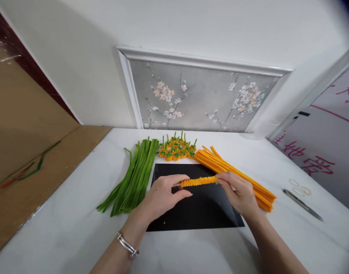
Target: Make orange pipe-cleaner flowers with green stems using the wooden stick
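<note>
Above a black mat (191,213), an orange pipe cleaner (199,181) is wound in a tight coil around a thin stick. My left hand (163,194) grips the stick's left end, its thumb held apart below the coil. At the coil's right end, the fingertips of my right hand (237,190) pinch the stick. To the left lies a bundle of green pipe cleaners (138,177). A bundle of orange pipe cleaners (234,171) rests behind and beside my right hand. Small orange pieces with green tops and stems (177,149) are grouped beyond the mat.
On the white table (86,224), a silver pen-like tool (302,204) and several thin rings (298,188) lie at the right. Cardboard (43,182) borders the left side. A wall with a framed floral panel (203,99) stands behind.
</note>
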The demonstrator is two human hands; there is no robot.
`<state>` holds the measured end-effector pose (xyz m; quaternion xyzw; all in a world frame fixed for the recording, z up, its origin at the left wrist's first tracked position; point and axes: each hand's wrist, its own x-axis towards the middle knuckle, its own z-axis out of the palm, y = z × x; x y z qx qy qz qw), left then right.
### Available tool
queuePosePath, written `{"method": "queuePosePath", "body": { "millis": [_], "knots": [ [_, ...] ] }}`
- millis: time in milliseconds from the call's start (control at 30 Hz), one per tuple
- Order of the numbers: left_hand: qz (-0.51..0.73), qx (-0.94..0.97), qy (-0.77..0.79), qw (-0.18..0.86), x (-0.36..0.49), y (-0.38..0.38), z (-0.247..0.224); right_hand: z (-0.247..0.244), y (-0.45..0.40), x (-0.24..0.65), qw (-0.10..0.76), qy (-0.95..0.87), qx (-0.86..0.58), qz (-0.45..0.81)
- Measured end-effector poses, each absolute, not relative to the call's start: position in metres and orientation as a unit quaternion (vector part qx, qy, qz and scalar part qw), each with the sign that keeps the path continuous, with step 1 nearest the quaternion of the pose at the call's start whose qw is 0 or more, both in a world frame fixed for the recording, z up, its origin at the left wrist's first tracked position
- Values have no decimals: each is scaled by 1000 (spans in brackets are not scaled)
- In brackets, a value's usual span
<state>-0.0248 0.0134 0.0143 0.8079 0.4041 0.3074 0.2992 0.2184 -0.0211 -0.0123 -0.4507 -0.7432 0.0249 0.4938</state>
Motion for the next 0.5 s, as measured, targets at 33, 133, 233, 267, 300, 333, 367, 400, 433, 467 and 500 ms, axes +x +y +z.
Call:
{"method": "queuePosePath", "body": {
  "millis": [33,133,233,267,300,333,367,400,433,467,500],
  "knots": [
    [315,803,403,306,-26,14,15,-13,-21,221,502,-738,-451,18],
    [340,795,398,306,-25,14,16,-13,-20,224,510,-734,-448,10],
    [368,786,404,288,-23,14,18,-14,-21,223,515,-729,-451,9],
    [372,785,406,283,-22,14,18,-14,-21,222,515,-728,-452,11],
    [374,787,406,276,-22,14,18,-14,-21,221,515,-728,-452,13],
    [373,791,404,268,-22,15,17,-14,-21,221,512,-730,-453,17],
    [372,798,399,257,-22,15,16,-14,-22,221,509,-731,-454,21],
    [372,807,389,243,-22,15,15,-14,-22,221,506,-732,-456,25],
    [370,818,377,227,-22,15,13,-13,-22,221,504,-732,-458,28],
    [368,829,365,210,-23,15,12,-13,-22,221,502,-732,-461,29],
    [364,839,355,195,-23,15,10,-13,-22,222,500,-731,-463,29]
  ]
}}
